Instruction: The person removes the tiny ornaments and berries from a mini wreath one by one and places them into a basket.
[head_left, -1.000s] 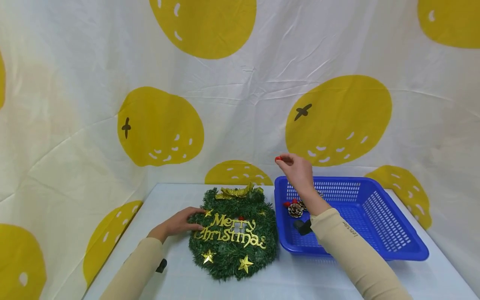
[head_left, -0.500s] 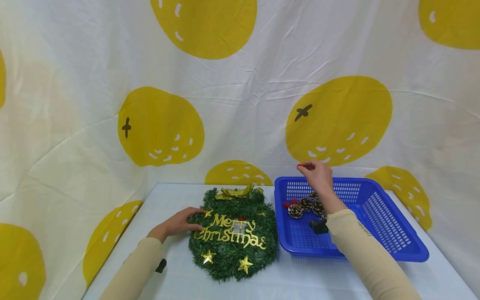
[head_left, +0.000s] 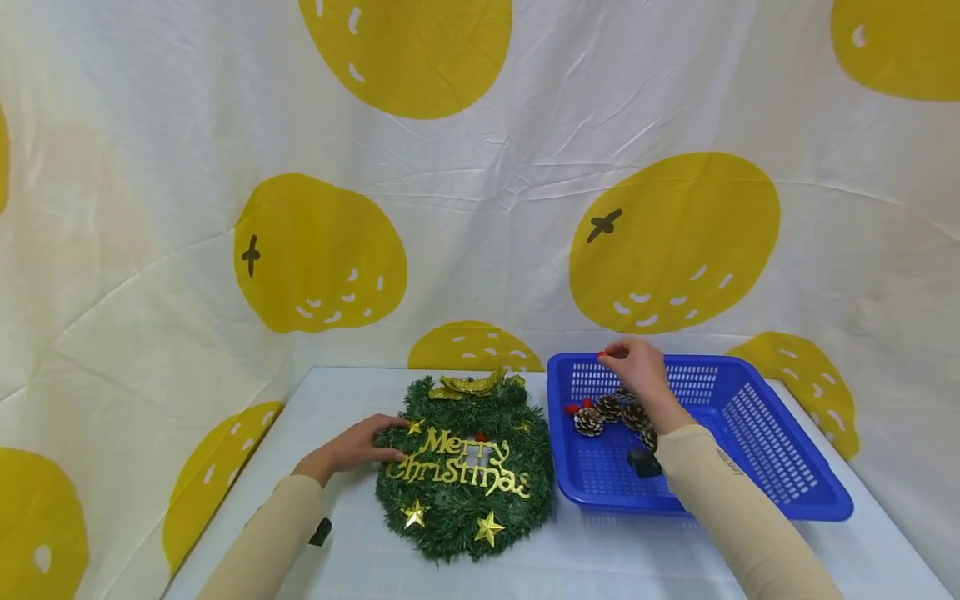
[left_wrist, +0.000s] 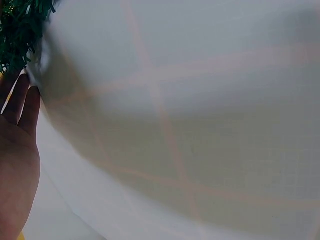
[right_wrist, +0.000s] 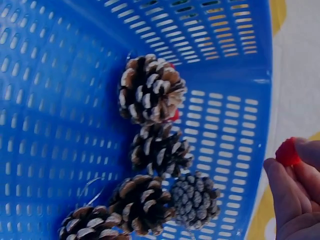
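Note:
A green wreath [head_left: 450, 533] lies on the table, bearing gold "Merry Christmas" lettering [head_left: 457, 475], gold stars [head_left: 489, 528] and a gold bow [head_left: 471, 386] at its top. At its left edge my left hand [head_left: 356, 443] rests with fingers extended over the greenery. My right hand [head_left: 637, 367] is above the back left part of a blue plastic basket [head_left: 780, 433]. Between thumb and fingertips it pinches a small red berry [right_wrist: 288, 152] with a bumpy surface. Several pine cones [right_wrist: 151, 90] with white-tipped scales lie in the basket below, partly hidden by the forearm in the head view.
Red berries [head_left: 573, 409] lie by the pine cones at the basket's left wall. The white tablecloth [left_wrist: 210, 150] has faint pink lines. Behind the table hangs a white curtain [head_left: 487, 250] with yellow fruit shapes.
My right hand has moved right and then down with the red berry, from beside the basket's back left corner to over the basket. My left hand stays on the wreath.

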